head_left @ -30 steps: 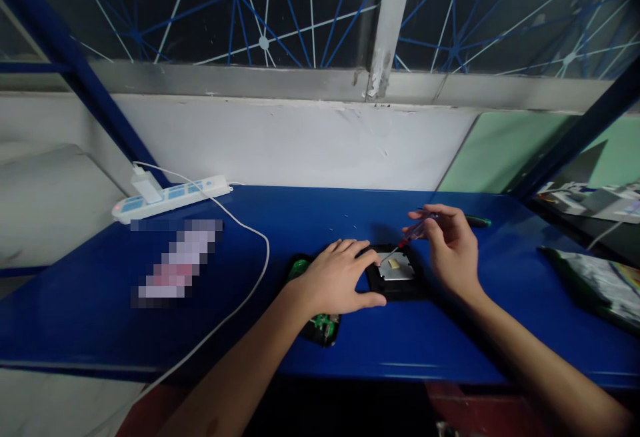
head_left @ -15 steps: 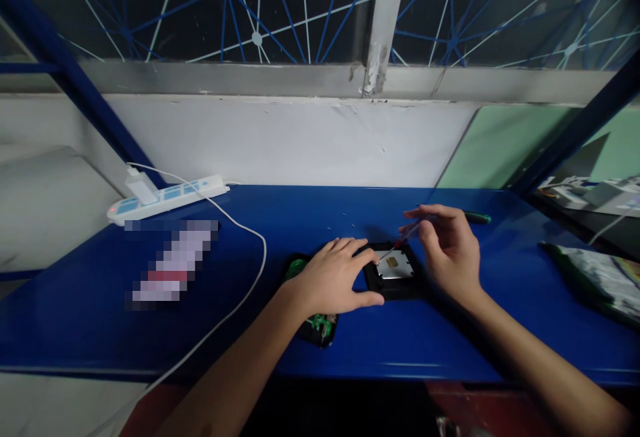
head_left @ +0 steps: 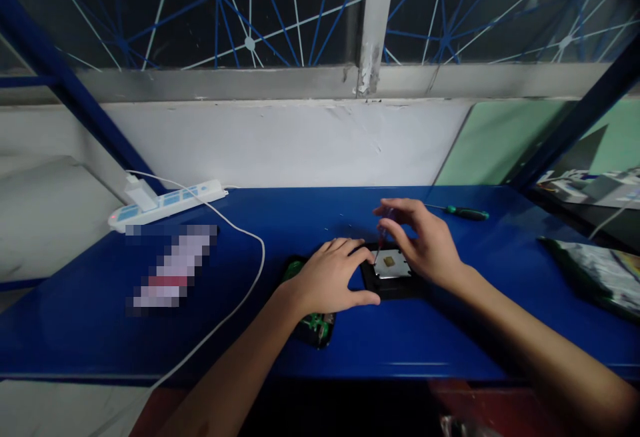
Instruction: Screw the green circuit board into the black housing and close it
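A small black device (head_left: 395,282) with a silver plate (head_left: 391,266) in its middle lies on the blue table (head_left: 280,223). My left hand (head_left: 330,277) rests flat beside it, fingers spread, touching its left edge. My right hand (head_left: 420,240) pinches a small red-tipped screwdriver (head_left: 381,240), held nearly upright with its tip down at the plate's left corner. A green circuit board piece (head_left: 314,323) shows under my left wrist.
A white power strip (head_left: 167,202) with a charger and white cable (head_left: 250,270) lies at the back left. A blurred object (head_left: 170,267) lies left of centre. A green-handled screwdriver (head_left: 463,212) lies behind my right hand. A plastic bag (head_left: 595,273) sits at the right.
My right hand has moved left and tipped the screwdriver from slanted to nearly upright, its tip now down at the plate's left corner. My left hand has stayed put.
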### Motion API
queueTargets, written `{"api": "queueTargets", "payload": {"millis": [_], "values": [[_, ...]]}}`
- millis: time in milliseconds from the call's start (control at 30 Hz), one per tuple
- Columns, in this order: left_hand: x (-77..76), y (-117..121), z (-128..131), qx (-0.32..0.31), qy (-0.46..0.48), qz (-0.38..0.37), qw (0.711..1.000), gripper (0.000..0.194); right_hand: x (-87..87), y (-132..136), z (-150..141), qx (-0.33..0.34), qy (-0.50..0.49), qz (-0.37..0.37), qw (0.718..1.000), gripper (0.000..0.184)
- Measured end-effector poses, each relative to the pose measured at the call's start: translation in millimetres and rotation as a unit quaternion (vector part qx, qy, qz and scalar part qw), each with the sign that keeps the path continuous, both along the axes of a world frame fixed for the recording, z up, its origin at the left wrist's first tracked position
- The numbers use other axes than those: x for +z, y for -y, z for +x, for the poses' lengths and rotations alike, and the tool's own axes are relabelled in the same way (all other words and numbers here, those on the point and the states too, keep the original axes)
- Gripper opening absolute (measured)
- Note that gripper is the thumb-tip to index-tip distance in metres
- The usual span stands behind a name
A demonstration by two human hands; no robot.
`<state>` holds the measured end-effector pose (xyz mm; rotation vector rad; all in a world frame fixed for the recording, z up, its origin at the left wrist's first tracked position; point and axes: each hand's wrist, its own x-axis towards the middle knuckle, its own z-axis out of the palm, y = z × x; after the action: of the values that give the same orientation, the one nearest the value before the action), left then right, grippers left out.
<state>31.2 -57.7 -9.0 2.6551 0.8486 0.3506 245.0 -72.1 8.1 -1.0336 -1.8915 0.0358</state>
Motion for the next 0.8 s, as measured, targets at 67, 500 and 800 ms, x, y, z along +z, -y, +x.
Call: {"api": "queueTargets", "payload": {"millis": [67,500,800], "values": [[1.0,0,0,0.003,-0.002,0.000,1.000,0.051,6.9,-4,-3,0.027,0.051,0.019,0.998,0.028],[1.2,1,1,0.008,-0.009,0.005,1.000,0.059,-10.9,5,-5,0.059,0.002,0.071,0.996,0.047],[-2.4,-1,0,0.000,-0.006,0.021,1.000,0.059,-21.3,2,-12,0.059,-0.079,0.061,0.993,0.057]]}}
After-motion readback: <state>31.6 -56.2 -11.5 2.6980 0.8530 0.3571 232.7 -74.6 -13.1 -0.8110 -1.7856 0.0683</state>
